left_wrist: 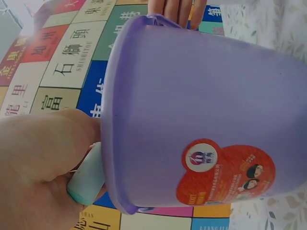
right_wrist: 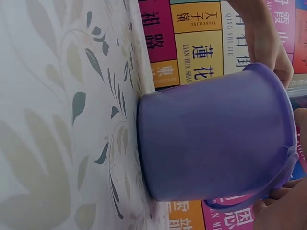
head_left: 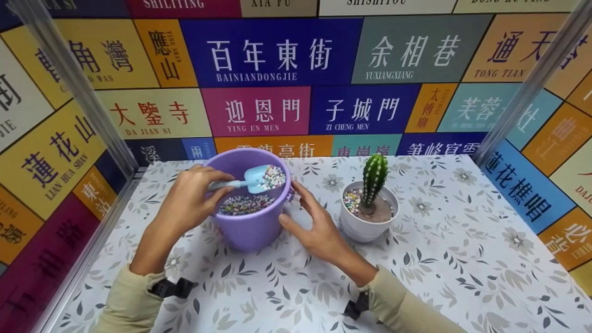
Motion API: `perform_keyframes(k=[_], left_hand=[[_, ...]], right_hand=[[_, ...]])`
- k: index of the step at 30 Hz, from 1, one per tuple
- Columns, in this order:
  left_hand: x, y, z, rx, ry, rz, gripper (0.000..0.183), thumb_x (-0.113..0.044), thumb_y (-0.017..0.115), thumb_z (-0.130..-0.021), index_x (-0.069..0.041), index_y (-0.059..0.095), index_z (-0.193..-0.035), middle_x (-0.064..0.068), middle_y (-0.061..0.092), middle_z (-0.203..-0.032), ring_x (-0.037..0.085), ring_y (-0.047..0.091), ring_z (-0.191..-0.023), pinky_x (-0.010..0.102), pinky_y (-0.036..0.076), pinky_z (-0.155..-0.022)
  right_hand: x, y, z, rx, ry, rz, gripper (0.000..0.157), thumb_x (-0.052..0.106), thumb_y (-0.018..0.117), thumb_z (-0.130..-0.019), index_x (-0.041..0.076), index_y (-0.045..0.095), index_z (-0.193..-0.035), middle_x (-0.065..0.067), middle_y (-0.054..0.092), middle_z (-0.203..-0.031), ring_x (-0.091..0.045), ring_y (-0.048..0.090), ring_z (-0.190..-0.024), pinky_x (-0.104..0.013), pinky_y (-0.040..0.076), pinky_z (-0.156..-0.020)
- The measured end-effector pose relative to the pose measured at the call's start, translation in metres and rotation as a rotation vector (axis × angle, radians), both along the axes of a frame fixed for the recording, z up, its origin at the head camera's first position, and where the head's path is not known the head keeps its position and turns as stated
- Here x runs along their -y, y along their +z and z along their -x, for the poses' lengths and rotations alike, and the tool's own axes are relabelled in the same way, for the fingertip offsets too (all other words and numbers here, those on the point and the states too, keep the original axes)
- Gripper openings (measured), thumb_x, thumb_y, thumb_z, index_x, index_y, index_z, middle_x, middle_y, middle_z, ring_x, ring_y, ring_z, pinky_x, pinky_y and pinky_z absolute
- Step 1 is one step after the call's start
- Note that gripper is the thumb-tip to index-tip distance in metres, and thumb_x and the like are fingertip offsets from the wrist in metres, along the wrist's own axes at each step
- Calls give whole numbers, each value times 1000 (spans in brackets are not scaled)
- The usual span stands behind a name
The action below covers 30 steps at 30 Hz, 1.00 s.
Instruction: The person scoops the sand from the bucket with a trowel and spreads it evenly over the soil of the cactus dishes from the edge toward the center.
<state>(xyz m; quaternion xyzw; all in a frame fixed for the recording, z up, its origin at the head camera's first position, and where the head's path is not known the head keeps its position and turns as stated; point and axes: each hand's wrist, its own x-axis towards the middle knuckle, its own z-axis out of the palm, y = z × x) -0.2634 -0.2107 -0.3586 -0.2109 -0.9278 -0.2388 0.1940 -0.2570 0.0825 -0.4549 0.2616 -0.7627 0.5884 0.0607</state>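
Wrist views close beside bucket (left_wrist: 206,96)

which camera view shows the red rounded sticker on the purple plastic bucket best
The left wrist view: the red sticker faces that camera, large, with its printing visible. The head and right wrist views show the purple bucket, but none of the sticker.
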Motion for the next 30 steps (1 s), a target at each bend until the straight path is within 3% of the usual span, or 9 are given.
perform_keyframes(k=[6, 13, 19, 25, 30], left_hand=[[-4, 5, -4, 3, 0, -10, 23, -17, 85, -94, -6, 83, -114, 15, 82, -112, 37, 72, -110, 54, 58, -101], [-15, 9, -11, -31, -25, -16, 23, -18, 86, -93, -7, 83, -113, 13, 83, -111, 37, 72, -109, 54, 55, -103], [-33, 8, -14, -49, -49, -7, 22, -17, 87, -92, -7, 84, -111, 12, 83, -107, 33, 72, -102, 51, 56, -96], [-53, 5, -15, -47, -71, -6, 21, -18, 87, -92, -10, 84, -111, 9, 83, -104, 30, 70, -98, 46, 54, -90], [-68, 4, -16, -49, -97, 8, 20, -21, 87, -92, -12, 85, -110, 6, 83, -103, 27, 70, -95, 44, 52, -84]], right_hand=[[-25, 7, -11, -57, 1, 22, 80, 22, 77, -102, 13, 35, -169, -1, 38, -175, -19, 34, -164, -39, 29, -134], [-66, 12, -21, -79, -16, 77, 65, 7, 72, -103, 8, 46, -162, -6, 47, -168, -25, 39, -161, -36, 33, -131], [-103, 9, -27, -111, -94, 25, 53, 3, 72, -102, 7, 57, -152, -11, 58, -158, -24, 54, -150, -32, 42, -125], [-134, 3, -28, -148, -135, 44, 40, -3, 69, -101, -2, 63, -141, -24, 63, -149, -38, 65, -132, -36, 52, -114], [-153, -2, -18, -214, -213, 143, 22, -7, 63, -102, -11, 64, -124, -20, 70, -131, -21, 68, -126, -27, 50, -113]])
